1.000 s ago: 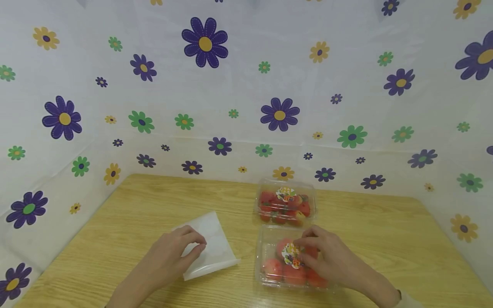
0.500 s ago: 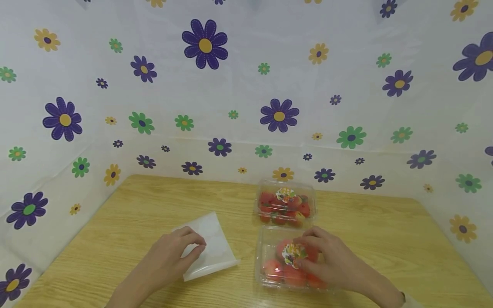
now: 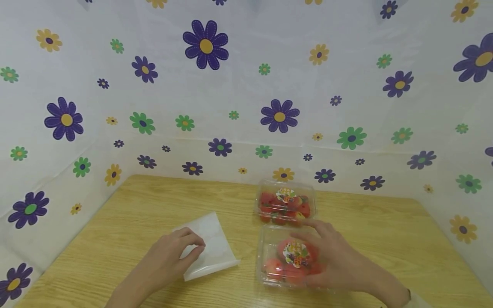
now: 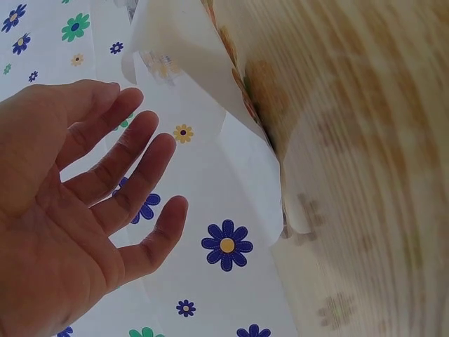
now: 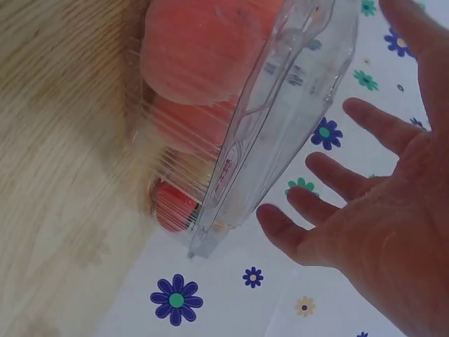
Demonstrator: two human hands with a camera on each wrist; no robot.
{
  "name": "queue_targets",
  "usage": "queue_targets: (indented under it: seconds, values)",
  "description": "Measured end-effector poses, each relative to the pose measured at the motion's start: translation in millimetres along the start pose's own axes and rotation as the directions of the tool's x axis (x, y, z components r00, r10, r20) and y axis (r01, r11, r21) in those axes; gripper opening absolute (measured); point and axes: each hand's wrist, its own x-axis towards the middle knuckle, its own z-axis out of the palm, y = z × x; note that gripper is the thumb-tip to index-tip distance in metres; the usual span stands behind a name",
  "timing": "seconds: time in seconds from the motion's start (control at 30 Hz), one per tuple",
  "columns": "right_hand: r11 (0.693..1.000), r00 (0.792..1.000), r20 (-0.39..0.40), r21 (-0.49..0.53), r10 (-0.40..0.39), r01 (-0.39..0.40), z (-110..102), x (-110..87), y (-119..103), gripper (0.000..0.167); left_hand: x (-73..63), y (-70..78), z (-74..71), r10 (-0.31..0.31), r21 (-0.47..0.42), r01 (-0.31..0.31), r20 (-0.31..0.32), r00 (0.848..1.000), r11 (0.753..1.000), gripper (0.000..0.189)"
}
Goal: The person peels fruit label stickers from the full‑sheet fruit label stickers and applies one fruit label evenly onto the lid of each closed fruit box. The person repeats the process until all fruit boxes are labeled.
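Observation:
In the head view my right hand [image 3: 335,261] is over the right side of the near clear plastic box [image 3: 267,239]. Its fingers are spread and hold nothing; the right wrist view shows the open palm apart from the box [image 5: 280,140]. Large pinkish-red fruits like peaches [image 5: 203,53] lie inside the box. A colourful fruit sticker [image 3: 296,253] sits on the lid. My left hand [image 3: 173,252] hovers over a white translucent sheet [image 3: 212,248] with a curled front edge. Its fingers are loosely bent with nothing between them, as the left wrist view also shows.
Behind the near box stands a second clear box [image 3: 262,186], filled with red fruits with green leaves and carrying a similar sticker [image 3: 286,195]. Both are on a wooden table [image 3: 173,196]. A white flower-printed sheet [image 3: 239,77] walls the back and sides.
My right hand's fingers have come off the sticker and spread apart, showing more of it. My left hand and the white sheet have stayed in place.

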Motion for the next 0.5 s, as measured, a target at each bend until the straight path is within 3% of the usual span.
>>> queue_targets:
  seconds: [0.2, 0.33, 0.5]
  values:
    - [0.992, 0.989, 0.137, -0.103, -0.062, 0.077, 6.0, 4.3, 1.3, 0.122, -1.4, -1.1, 0.4, -0.003, -0.001, 0.003, -0.009, 1.0, 1.0, 0.004]
    - [0.968, 0.982, 0.145, -0.202, -0.124, 0.152, 11.0, 7.0, 3.4, 0.13, -1.9, -1.8, 0.9, 0.016, -0.007, -0.016, -0.026, 1.0, 1.0, 0.004]
    - [0.95, 0.982, 0.152, -0.274, -0.112, 0.15, 15.5, 10.2, 4.3, 0.133, -2.6, -3.2, 1.0, 0.03, -0.017, -0.031, -0.032, 0.999, 0.999, 0.004]
